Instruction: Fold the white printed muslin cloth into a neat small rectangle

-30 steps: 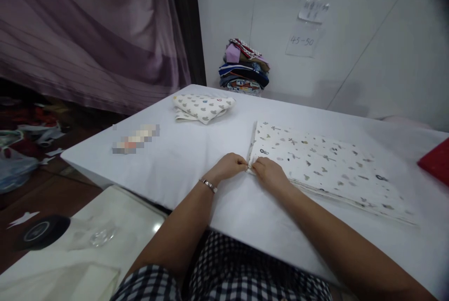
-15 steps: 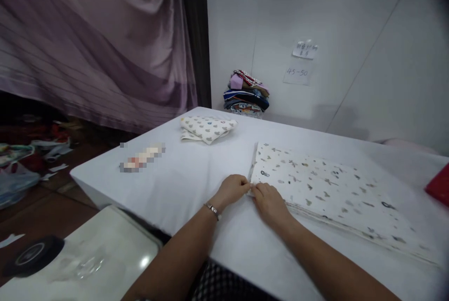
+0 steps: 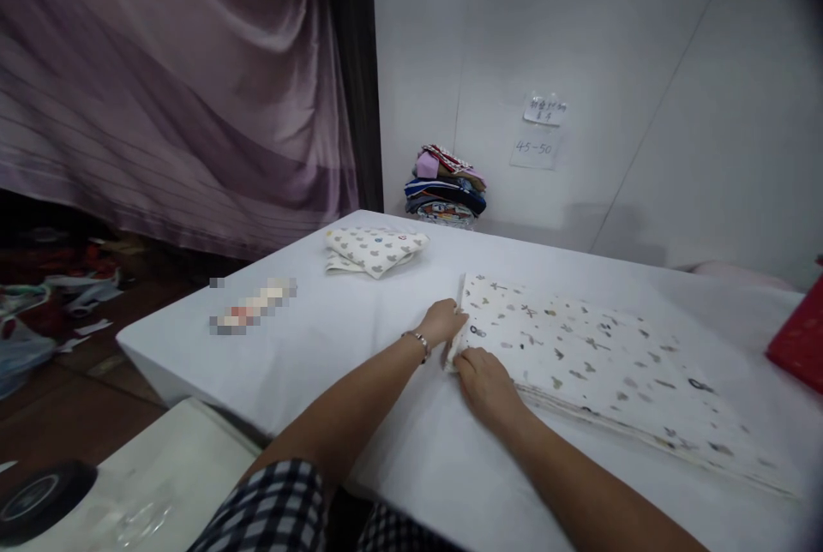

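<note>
A large white folded cloth (image 3: pixel 579 355) printed with small grey and brown figures lies flat, its layered near edge facing me. My left hand (image 3: pixel 442 323), with a bracelet at the wrist, is closed on the cloth's left edge. Just nearer to me, my right hand (image 3: pixel 489 385) has its fingers curled over the near left corner. The fingertips of both hands are partly hidden by the hands and the cloth. A narrow strip of the edge shows between them, slightly raised.
The white-covered table (image 3: pixel 399 415) also bears a smaller folded patterned cloth (image 3: pixel 376 252) and a blurred-out object (image 3: pixel 254 306). Folded fabrics (image 3: pixel 445 188) are stacked by the wall. A red item (image 3: pixel 797 333) sits at the right. A pale surface with a black wheel-like part (image 3: pixel 45 496) stands lower left.
My left hand has moved away from me along the cloth's left edge, parting from the right hand. My right hand stays by the near corner. The view has shifted slightly.
</note>
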Demonstrator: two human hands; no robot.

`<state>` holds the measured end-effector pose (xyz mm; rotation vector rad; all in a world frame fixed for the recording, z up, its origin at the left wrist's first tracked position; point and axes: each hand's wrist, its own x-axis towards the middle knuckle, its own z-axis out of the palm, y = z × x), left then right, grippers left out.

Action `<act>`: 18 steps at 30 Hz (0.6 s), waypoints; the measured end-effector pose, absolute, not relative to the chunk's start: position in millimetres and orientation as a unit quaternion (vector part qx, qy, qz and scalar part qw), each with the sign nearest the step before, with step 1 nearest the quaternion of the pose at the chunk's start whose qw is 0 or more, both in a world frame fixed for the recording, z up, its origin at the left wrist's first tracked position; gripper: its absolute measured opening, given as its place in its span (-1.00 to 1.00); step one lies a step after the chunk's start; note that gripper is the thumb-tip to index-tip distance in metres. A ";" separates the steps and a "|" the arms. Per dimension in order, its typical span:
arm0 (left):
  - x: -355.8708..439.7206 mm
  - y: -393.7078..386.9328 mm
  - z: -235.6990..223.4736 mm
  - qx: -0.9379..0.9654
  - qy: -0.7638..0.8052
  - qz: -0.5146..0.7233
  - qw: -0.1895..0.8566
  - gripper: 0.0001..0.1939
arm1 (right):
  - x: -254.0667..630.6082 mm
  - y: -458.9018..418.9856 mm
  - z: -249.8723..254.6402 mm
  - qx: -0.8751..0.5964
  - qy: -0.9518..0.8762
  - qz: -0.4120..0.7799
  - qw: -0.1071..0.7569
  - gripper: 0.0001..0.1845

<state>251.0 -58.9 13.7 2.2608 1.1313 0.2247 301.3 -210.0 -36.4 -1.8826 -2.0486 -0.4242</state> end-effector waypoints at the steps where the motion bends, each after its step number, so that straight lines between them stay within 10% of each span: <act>1: 259.9 -55.2 12.4 0.845 0.434 0.086 0.302 -0.60 | 301.3 -210.0 -35.9 -0.664 -0.716 -0.146 0.160 -0.76; 18: 304.7 -15.5 5.8 0.788 0.483 0.086 0.372 -0.58 | 308.2 -209.3 -33.9 -0.648 -0.727 -0.092 0.209 -0.73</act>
